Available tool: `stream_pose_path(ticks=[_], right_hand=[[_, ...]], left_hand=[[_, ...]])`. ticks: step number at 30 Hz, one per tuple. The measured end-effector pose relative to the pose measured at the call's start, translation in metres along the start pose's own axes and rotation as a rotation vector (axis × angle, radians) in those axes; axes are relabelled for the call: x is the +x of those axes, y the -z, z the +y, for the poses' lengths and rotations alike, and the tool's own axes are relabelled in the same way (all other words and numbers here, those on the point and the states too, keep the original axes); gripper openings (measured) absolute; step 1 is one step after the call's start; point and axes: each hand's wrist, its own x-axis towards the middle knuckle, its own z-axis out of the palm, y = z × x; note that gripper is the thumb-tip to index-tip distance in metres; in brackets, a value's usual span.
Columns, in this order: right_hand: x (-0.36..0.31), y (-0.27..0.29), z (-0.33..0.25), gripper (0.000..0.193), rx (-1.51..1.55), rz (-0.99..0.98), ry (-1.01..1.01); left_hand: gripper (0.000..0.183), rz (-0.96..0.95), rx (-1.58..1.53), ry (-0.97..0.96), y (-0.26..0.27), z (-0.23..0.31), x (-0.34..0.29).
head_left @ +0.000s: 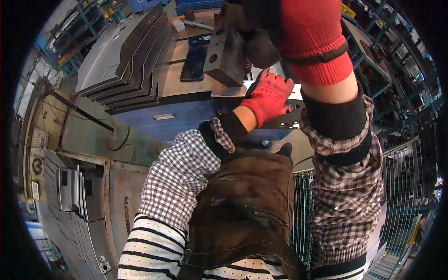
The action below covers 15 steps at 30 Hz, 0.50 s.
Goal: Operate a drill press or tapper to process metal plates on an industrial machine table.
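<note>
My left hand (pixel 270 95), in a red glove with dark fingertips, is closed at the edge of a pale flat piece (pixel 297 89) in front of the bench. Its fingers bend over the top and the thumb side lies below. Raised high at the upper right is my right hand (pixel 311 35), also red-gloved. Its fingers run into dark shapes at the top, so what they hold, if anything, is hidden. A heavy dark metal block (pixel 226 56) with round holes stands on the bench, just beyond and left of my left hand.
Bent sheet-metal panels (pixel 135 51) stand stacked on the bench's left. A phone (pixel 193 64) and a hammer-like tool (pixel 198 24) lie beside the block. A wire-mesh cage (pixel 401 172) is at right; a bin with metal pieces (pixel 84 191) and a large fan (pixel 44 112) are at left.
</note>
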Motion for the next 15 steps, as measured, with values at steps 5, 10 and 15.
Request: stream_pose_path(ticks=[5,10,15], right_hand=[[-0.007,0.001,-0.001,0.025,0.079,0.038,-0.089],[-0.011,0.011,0.012,0.03,-0.171,-0.082,0.272],[-0.018,0.014,0.019,0.03,-0.411,-0.087,0.374]], left_hand=[[0.055,0.002,0.008,-0.001,-0.004,-0.002,-0.002],[0.054,-0.083,0.126,0.032,0.012,0.007,0.001],[0.054,0.027,0.168,-0.009,-0.007,0.0,-0.001]])
